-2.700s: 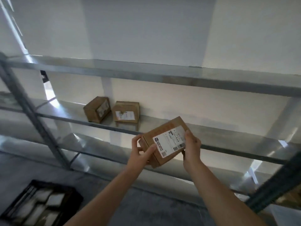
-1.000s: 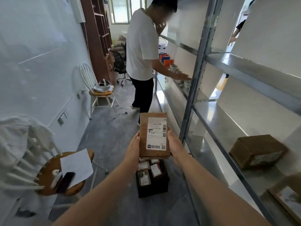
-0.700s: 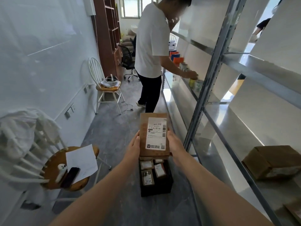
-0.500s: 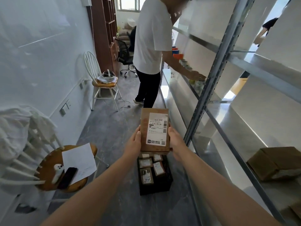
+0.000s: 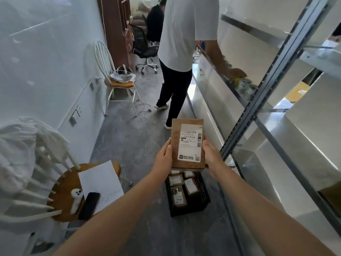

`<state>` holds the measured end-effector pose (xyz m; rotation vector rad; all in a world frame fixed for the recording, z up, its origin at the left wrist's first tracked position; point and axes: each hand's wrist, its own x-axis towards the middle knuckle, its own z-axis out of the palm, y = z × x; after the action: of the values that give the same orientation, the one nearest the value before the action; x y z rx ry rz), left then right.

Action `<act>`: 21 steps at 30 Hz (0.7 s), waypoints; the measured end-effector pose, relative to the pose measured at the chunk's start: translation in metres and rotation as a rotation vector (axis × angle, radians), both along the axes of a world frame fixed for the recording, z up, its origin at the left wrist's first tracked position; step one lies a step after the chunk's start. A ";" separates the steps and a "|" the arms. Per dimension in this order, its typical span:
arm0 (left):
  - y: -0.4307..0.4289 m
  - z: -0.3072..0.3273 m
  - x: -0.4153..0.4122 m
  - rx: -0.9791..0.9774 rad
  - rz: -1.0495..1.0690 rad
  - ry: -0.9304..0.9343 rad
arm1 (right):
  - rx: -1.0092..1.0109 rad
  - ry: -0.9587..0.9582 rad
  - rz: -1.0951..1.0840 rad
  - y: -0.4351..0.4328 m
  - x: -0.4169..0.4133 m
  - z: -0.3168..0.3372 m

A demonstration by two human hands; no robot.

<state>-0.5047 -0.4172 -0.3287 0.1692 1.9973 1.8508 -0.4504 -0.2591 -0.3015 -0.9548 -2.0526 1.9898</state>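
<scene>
I hold a brown cardboard parcel [image 5: 187, 143] upright in front of me, its white shipping label facing me. My left hand [image 5: 164, 157] grips its left edge and my right hand [image 5: 212, 157] grips its right edge. Directly below it on the grey floor stands a black plastic crate [image 5: 201, 193] with several small labelled parcels inside.
A metal shelving rack [image 5: 262, 108] runs along the right. A person in a white shirt [image 5: 184, 43] stands ahead in the aisle, reaching onto a shelf. A round wooden stool [image 5: 68, 183] with paper and a phone [image 5: 89, 202] is at left, a white chair [image 5: 114, 80] further on.
I turned from facing the shelves to looking down the aisle, the parcel now upright over the crate. The person ahead has shifted and reaches lower onto the shelf.
</scene>
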 end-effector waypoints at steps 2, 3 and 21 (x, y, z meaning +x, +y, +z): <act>-0.001 -0.007 -0.009 -0.011 -0.007 -0.016 | -0.002 0.011 0.017 -0.004 -0.007 -0.006; 0.000 -0.011 -0.012 -0.010 -0.012 -0.030 | -0.010 0.013 0.026 -0.005 -0.010 -0.010; 0.090 -0.002 -0.065 -0.055 0.099 -0.100 | -0.110 -0.091 0.314 0.103 -0.076 0.004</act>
<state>-0.5700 -0.3271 -0.3309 -0.0377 2.0181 1.8235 -0.5259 -0.1556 -0.2972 -0.7943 -2.2840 2.2723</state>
